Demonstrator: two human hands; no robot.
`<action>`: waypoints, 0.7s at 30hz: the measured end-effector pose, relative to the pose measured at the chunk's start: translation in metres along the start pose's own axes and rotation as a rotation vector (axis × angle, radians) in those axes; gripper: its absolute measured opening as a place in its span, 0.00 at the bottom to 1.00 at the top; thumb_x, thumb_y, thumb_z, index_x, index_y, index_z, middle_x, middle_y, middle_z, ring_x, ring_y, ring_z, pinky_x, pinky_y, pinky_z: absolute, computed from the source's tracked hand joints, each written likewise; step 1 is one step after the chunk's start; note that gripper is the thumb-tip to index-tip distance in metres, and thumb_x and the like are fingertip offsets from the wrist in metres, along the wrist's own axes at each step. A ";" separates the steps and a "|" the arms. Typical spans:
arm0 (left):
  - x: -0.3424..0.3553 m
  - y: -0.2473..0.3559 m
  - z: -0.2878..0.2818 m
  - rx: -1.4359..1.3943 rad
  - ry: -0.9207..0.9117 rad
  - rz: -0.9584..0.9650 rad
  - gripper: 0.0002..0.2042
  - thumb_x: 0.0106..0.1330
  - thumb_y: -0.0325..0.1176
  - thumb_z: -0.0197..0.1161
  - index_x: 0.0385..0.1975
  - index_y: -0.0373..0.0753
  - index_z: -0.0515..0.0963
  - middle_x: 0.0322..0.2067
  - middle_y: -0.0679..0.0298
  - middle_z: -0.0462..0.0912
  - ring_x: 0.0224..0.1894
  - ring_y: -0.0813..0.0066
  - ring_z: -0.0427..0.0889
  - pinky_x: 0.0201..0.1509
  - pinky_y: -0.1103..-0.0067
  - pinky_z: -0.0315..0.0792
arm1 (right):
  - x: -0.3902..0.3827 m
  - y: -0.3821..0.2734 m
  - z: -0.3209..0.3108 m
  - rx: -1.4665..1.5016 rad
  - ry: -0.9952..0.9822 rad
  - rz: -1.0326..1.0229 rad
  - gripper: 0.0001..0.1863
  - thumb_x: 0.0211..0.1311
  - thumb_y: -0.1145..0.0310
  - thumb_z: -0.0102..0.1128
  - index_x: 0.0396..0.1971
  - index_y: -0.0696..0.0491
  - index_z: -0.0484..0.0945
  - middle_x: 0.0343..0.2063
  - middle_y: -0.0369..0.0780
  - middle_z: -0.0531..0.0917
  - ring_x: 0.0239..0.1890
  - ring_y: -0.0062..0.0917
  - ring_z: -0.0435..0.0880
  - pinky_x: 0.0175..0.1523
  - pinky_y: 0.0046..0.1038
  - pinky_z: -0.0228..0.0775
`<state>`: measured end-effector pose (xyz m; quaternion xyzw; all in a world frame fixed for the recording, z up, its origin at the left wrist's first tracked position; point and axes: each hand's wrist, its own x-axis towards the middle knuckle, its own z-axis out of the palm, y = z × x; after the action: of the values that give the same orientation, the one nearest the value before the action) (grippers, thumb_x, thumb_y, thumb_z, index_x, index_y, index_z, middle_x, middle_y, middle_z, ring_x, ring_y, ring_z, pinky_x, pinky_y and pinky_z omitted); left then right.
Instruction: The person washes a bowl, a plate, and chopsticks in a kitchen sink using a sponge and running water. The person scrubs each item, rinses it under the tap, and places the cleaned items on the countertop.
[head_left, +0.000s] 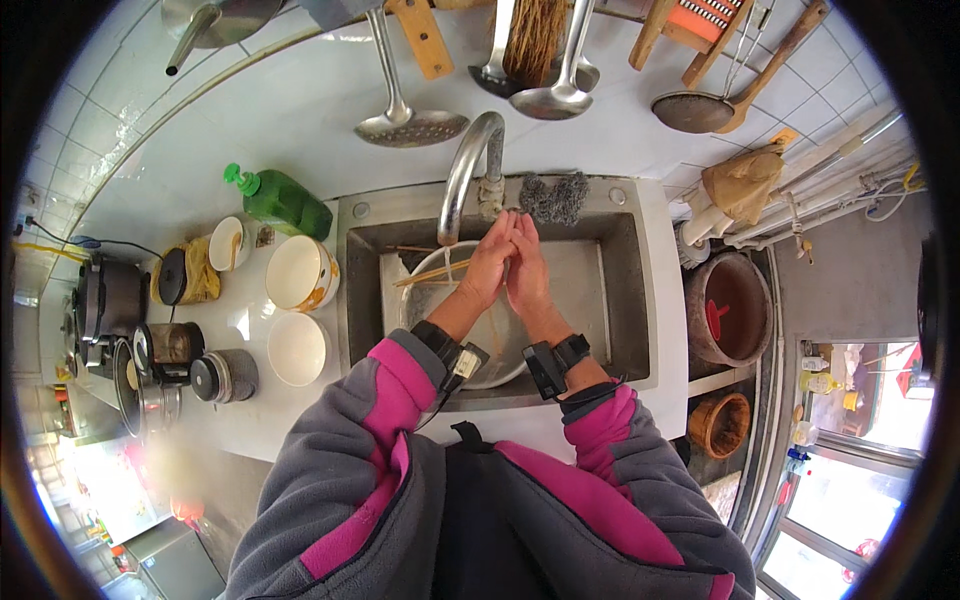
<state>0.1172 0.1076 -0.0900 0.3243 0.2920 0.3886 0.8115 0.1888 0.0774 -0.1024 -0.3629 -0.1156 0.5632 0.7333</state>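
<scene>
My left hand (491, 262) and my right hand (527, 275) meet above the sink (625, 290), just right of the curved metal faucet (467, 165). Their fingers stretch away from me and touch near the tips, partly overlapping; I make out nothing held between them. Under them, a large round basin (408, 335) with a pale rim sits in the sink. Wooden chopsticks (436, 271) lie at its left side. What looks like a thin stream of water drops from the spout. A grey steel-wool scrubber (556, 198) rests on the ledge beyond my fingertips.
Left on the counter stand a green pump bottle (287, 203), a patterned bowl (297, 273), a white bowl (298, 349) and a lidded jar (224, 376). Ladles (553, 100) and a skimmer (411, 128) hang above. A brown pot (735, 310) stands at the right.
</scene>
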 end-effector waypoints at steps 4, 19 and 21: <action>-0.017 -0.041 -0.035 0.022 0.045 -0.099 0.22 0.64 0.28 0.47 0.59 0.33 0.61 0.57 0.60 0.65 0.59 0.71 0.63 0.62 0.77 0.57 | -0.018 0.043 -0.036 -0.079 0.112 0.045 0.21 0.65 0.62 0.49 0.52 0.60 0.66 0.49 0.38 0.72 0.53 0.25 0.69 0.59 0.27 0.59; -0.124 -0.103 -0.121 0.250 0.581 -0.692 0.16 0.59 0.34 0.59 0.46 0.36 0.72 0.42 0.67 0.74 0.48 0.74 0.68 0.55 0.71 0.61 | -0.099 0.097 -0.131 -0.254 0.232 0.443 0.13 0.57 0.66 0.54 0.40 0.56 0.75 0.35 0.41 0.79 0.42 0.32 0.76 0.45 0.35 0.67; -0.117 -0.103 -0.127 0.336 0.485 -0.558 0.17 0.59 0.33 0.59 0.47 0.35 0.71 0.42 0.66 0.75 0.47 0.74 0.70 0.55 0.72 0.62 | -0.089 0.105 -0.124 -0.461 0.310 0.475 0.16 0.57 0.65 0.54 0.43 0.58 0.72 0.41 0.45 0.77 0.45 0.34 0.75 0.50 0.34 0.63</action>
<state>0.0087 -0.0003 -0.2199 0.2594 0.6113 0.1655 0.7291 0.1528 -0.0433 -0.2386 -0.6166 -0.0394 0.6151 0.4899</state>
